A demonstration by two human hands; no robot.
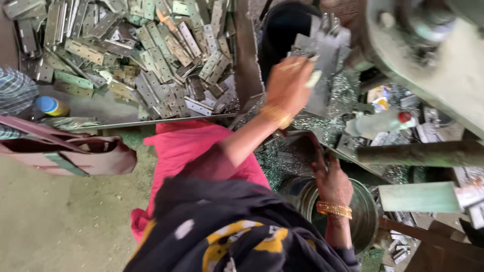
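Note:
My left hand [288, 83] reaches forward from a pink sleeve and grips a flat grey metal hinge plate [326, 43] with knuckle teeth on its far edge. It holds the plate against the green press machine [443, 65]. My right hand [330, 180], with gold bangles at the wrist, is lower and nearer. Its fingers curl over the edge of a dark metal piece [305, 146] just above a round steel bucket [367, 221]. What lies under that piece is hidden.
A big pile of hinge plates [151, 50] fills a metal tray at upper left. A pink bag [75, 153] and a blue-capped yellow container [50, 106] sit at left. A plastic bottle with a red cap [383, 121] lies among metal shavings. A dark bar [423, 153] juts in from the right.

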